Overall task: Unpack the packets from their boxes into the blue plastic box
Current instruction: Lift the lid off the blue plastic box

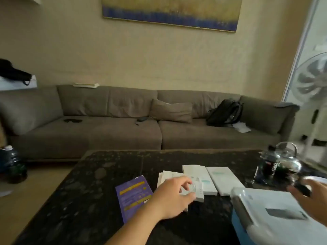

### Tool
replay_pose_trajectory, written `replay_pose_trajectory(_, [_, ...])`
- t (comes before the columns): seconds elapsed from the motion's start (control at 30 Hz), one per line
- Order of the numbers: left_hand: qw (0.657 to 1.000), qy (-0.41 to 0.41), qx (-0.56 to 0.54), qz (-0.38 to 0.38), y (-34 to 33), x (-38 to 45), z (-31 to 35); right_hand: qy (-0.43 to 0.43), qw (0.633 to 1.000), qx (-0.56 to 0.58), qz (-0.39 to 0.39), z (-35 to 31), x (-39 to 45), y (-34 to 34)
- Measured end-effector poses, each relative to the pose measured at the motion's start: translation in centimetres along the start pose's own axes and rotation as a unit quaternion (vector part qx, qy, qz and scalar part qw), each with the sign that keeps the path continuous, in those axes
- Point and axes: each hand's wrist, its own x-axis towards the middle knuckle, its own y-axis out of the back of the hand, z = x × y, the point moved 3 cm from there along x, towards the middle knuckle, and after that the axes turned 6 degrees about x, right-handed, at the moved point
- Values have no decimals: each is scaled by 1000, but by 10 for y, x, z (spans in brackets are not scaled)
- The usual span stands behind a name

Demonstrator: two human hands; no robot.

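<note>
Left hand, fingers curled over the near end of a white box, thumb below its near edge: a pinch just closing on it, though blur hides how firm. Box lying flat on the dark table, touching a second white box on its right and overlapping a paler packet or leaflet on its left; purple box near left, apart. Right hand at the far right edge, smeared by motion and cut off, apparently around something dark; grip not determinable. Blue plastic box near right, white lid seemingly on. Step in hand, by judgement: taking up the first box. Next: lift clear, open an end flap, lid off first. Box contents unseen; print illegible.
</note>
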Motion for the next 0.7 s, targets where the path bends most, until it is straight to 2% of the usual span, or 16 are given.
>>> replay_pose_trajectory(0.07, [997, 42, -51, -46, -16, -4, 13, -41, 998, 32, 20, 62, 12, -5])
replay_pose_trajectory(0.13, [992, 62, -69, -81, -38, -3, 26, -107, 993, 48, -8, 70, -1, 0])
replay_pose_trajectory(0.23, [976, 129, -139, -105, -65, 10, 36, -114, 990, 79, -33, 30, -34, 30])
replay_pose_trajectory(0.33, [960, 184, -205, -40, -83, 14, 35, -119, 984, 122, -56, -14, -66, 48])
replay_pose_trajectory(0.43, [950, 237, -204, 3, -79, 11, 27, -110, 980, 145, -85, -35, -88, 42])
replay_pose_trajectory(0.6, [961, 229, -156, -20, -44, -27, -11, -69, 981, 150, -99, -81, -131, 23])
replay_pose_trajectory(0.7, [958, 245, -147, -26, -10, -61, -52, -58, 974, 165, -145, -121, -157, -4])
